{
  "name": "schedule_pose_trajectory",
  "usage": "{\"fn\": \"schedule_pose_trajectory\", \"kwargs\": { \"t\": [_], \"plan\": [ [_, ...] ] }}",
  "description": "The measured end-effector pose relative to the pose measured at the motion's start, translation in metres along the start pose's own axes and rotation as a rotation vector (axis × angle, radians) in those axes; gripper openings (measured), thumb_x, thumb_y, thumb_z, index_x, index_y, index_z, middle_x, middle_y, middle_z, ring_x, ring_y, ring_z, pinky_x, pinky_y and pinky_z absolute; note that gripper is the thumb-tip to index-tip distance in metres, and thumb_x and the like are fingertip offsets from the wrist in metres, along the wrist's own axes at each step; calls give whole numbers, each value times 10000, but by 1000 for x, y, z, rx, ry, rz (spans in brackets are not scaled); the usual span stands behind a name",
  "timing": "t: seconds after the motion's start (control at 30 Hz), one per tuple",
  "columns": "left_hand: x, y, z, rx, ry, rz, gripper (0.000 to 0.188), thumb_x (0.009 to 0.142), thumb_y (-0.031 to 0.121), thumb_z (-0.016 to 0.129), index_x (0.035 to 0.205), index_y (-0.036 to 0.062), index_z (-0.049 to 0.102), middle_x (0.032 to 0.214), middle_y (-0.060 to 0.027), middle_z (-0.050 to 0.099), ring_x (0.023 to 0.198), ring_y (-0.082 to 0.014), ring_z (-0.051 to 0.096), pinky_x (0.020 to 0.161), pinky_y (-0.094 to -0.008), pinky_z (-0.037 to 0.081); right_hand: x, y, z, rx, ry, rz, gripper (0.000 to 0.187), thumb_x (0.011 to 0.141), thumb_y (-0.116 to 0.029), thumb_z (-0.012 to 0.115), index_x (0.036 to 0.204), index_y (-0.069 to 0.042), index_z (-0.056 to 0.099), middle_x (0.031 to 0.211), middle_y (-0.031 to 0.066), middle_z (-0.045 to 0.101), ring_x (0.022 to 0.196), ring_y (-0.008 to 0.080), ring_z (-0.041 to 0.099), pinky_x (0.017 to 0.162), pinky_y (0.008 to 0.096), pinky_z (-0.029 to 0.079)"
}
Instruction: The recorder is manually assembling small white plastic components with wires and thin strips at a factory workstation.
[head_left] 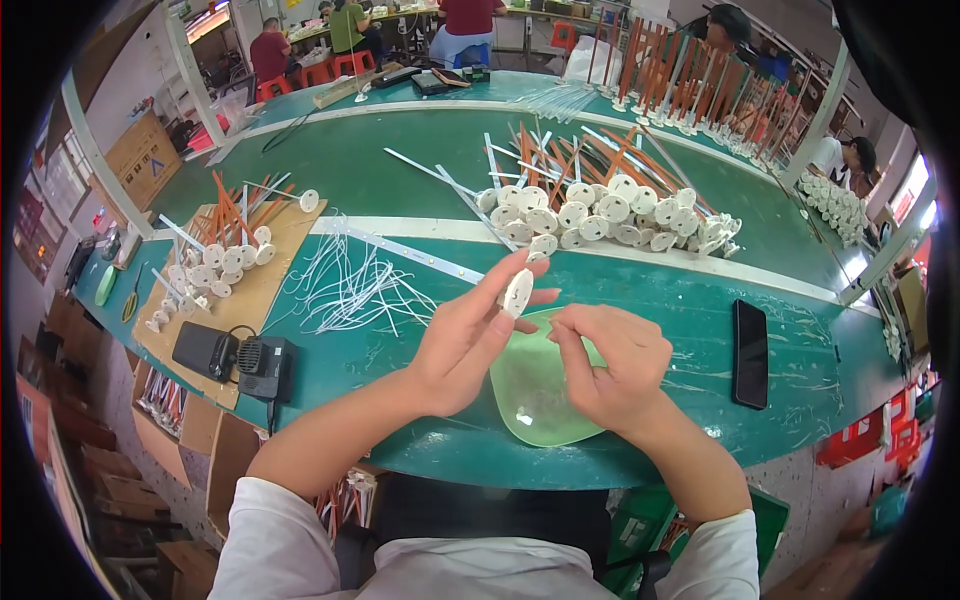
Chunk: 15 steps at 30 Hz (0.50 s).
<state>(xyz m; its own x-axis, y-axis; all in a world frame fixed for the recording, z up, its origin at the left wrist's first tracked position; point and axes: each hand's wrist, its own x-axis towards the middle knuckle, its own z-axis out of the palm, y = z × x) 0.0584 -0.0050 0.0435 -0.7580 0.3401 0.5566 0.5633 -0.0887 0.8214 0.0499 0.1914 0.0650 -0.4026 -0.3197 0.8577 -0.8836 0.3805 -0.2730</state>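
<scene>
My left hand (448,352) grips a white round disc (517,293) between thumb and fingers, its face turned toward my right hand. A pale flat strip with small dots (415,256) runs from the disc up to the left. My right hand (618,362) is closed in a pinch just right of the disc, above a light green tray (540,415); whatever its fingertips hold is too small to tell. Left of my left hand lies a loose tangle of thin white wires (350,285).
Beyond my hands lies a heap of white discs on brown and white strips (590,210). A smaller bunch (215,260) rests on cardboard (300,232) at left, near a black boxy device (268,368). A black phone (750,355) lies at right. Other people sit farther back.
</scene>
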Motion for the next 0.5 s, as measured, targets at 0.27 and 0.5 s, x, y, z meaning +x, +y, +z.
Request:
{"fn": "schedule_pose_trajectory", "kwargs": {
  "t": [0.27,0.5],
  "plan": [
    [-1,-4,0,-152,-14,-99,504,1026,67,526,1508,24,387,1417,-214,547,1255,-240,584,1027,-395,508,-3,6,3,-29,-29,-51,161,753,85,714,876,-11,676,746,98,692,602,245,671,540,304,517],
    [-4,-6,-2,-163,-1,-136,526,963,-38,593,1467,0,450,1395,-216,564,1164,-207,639,1008,-340,529,-3,6,6,1,-60,-87,180,737,98,702,880,-6,671,762,104,690,604,247,662,534,318,512]
  ]
}}
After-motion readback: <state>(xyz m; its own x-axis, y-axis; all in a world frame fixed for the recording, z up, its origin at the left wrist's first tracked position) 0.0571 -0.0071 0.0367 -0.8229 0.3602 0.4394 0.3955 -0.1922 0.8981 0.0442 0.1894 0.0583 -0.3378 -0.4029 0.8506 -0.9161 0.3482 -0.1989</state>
